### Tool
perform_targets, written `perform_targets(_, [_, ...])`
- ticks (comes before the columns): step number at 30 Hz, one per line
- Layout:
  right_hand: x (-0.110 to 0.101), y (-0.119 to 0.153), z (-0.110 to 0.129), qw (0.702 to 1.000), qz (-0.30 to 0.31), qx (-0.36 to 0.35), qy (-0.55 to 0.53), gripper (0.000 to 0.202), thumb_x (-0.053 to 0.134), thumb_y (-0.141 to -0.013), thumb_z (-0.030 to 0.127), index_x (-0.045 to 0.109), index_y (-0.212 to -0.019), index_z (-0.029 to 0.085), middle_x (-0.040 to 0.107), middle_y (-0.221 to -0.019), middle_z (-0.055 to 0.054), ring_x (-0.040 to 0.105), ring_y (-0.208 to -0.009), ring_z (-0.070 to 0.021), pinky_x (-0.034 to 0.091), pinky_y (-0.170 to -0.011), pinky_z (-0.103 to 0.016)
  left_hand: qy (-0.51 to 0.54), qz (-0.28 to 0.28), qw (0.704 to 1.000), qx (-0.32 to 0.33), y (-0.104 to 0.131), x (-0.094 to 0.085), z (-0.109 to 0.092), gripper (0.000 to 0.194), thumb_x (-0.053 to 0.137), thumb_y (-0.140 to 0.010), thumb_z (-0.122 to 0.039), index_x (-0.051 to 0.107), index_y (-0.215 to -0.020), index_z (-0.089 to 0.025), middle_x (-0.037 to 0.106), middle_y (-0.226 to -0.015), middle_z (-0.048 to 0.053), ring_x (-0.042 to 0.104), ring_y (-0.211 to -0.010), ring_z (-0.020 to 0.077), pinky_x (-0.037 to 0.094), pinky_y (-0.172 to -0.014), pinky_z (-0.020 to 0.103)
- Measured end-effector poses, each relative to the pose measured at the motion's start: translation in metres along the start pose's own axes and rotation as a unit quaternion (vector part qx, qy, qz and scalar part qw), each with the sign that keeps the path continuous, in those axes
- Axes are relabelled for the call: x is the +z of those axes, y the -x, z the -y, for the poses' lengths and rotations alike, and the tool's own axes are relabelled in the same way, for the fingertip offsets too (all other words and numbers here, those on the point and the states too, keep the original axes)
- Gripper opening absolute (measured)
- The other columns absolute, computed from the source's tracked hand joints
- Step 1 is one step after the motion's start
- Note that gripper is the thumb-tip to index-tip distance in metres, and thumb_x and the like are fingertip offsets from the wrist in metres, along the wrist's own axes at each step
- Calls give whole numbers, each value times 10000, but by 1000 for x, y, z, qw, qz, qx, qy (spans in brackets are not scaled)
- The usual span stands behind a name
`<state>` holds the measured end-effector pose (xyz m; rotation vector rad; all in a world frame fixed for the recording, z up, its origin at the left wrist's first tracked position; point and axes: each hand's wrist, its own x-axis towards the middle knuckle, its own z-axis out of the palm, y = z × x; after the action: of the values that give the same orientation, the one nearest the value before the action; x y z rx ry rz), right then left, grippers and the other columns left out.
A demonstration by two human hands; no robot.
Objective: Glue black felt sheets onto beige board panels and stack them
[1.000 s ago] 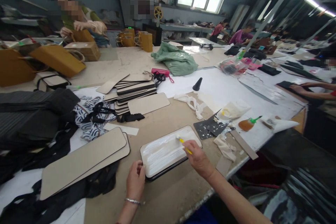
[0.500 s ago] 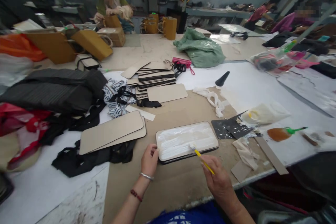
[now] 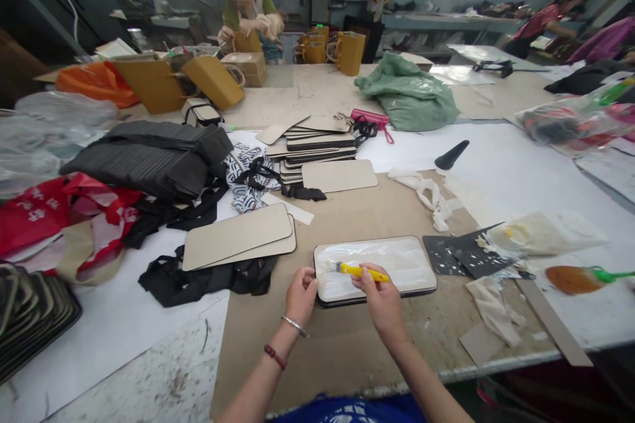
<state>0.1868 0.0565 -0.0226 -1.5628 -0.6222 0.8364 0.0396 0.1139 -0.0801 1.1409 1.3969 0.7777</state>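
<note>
A rounded rectangular panel [image 3: 397, 258], beige with a dark edge, lies on brown board before me, its top coated with wet-looking white paste or glue. My right hand [image 3: 381, 301] grips a yellow-handled brush [image 3: 364, 272], whose bristles rest on the panel's left part. At the panel's left edge, my left hand [image 3: 301, 294] has its fingers curled together against the rim. Two similar beige panels [image 3: 238, 234] lie overlapped to the left, on black fabric [image 3: 166, 281]. A white-spattered black sheet [image 3: 446, 254] adjoins the coated panel on the right.
Behind stands a pile of beige panels [image 3: 320, 140] beside a green plastic bag [image 3: 411, 92]. A bundle of black pieces [image 3: 149, 158] lies left. A plastic bag of pale paste [image 3: 546, 234] and an orange-brown bottle [image 3: 570, 279] lie right. A co-worker [image 3: 253, 20] handles a mustard-coloured item across the table.
My right hand has swept the brush leftward over the panel, and the handle now lies flatter. My left hand stays at the left edge. The camera view has turned slightly left.
</note>
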Motion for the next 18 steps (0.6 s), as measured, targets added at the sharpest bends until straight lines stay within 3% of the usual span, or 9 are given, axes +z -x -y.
perform_targets(4, [-8,-4,11,997,-39,-45,41,371,555,-758,504,571,-905,163,604,-904,-60,634,-706,-179,546,-745,-389,-2,14,1000,6,3,-1,-1,246,529,-594,-348,529,-780,-186,489,-562,-52,477,-546,120,382,-550,240])
perform_targets(8, [3,-8,14,999,-11,-36,1,372,540,-760,516,576,-877,165,602,-882,-55,634,-672,-174,567,-667,-361,-11,21,1000,5,2,-3,0,330,562,-573,-428,528,-794,-186,493,-547,-52,480,-521,130,385,-513,251])
perform_targets(10, [-5,-16,8,999,-25,-20,-10,383,549,-748,524,571,-868,160,608,-840,-45,637,-657,-175,570,-654,-360,-11,23,1000,0,0,-3,-1,371,582,-554,-464,531,-792,-183,497,-537,-50,490,-512,137,388,-489,256])
perform_targets(12, [-31,-26,2,997,-71,-10,-12,401,568,-731,528,562,-876,155,617,-816,-39,642,-664,-182,566,-679,-372,-6,23,1000,-3,0,-2,-3,396,598,-540,-489,534,-781,-182,512,-534,-43,505,-509,143,394,-473,259])
perform_targets(15, [-97,-40,-3,987,-158,-4,4,444,607,-689,538,553,-893,147,633,-785,-40,647,-678,-198,552,-730,-404,-8,12,1000,-6,2,0,-7,417,616,-528,-507,541,-773,-178,537,-531,-34,517,-504,147,403,-464,261])
perform_targets(18, [-161,-50,-2,978,-209,-7,24,468,628,-663,546,557,-905,151,644,-776,-45,650,-687,-213,546,-750,-421,-15,-3,1000,-20,5,1,-12,451,625,-504,-523,546,-780,-175,543,-526,-32,518,-506,151,414,-468,267])
